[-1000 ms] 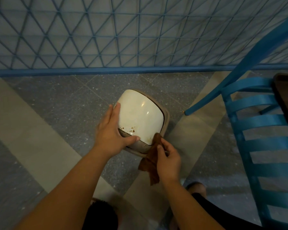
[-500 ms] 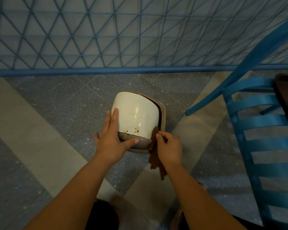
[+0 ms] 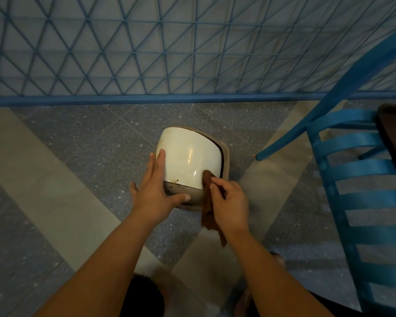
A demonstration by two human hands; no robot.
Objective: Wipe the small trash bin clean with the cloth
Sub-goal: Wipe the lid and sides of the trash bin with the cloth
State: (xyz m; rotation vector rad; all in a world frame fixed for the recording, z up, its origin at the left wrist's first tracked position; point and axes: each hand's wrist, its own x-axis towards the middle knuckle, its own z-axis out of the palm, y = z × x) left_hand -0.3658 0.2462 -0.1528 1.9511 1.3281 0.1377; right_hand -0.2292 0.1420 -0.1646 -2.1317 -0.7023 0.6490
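Bin [image 3: 188, 156] tipped on floor [image 3: 82, 156], far side hidden. Left hand [image 3: 154, 191], fingers straight, steadies it; right hand [image 3: 229, 202] pinches brown cloth [image 3: 207, 216] against its near corner, cloth partly covered.

You see the cream trash bin [image 3: 188, 156] tipped on the floor, brown specks near its grey base; the brown cloth [image 3: 208, 202] touches its right side.

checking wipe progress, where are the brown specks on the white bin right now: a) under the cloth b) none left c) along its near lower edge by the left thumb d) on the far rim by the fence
c: the specks sit on the bin's near lower edge, left of the cloth held by the right hand and beside the left hand.
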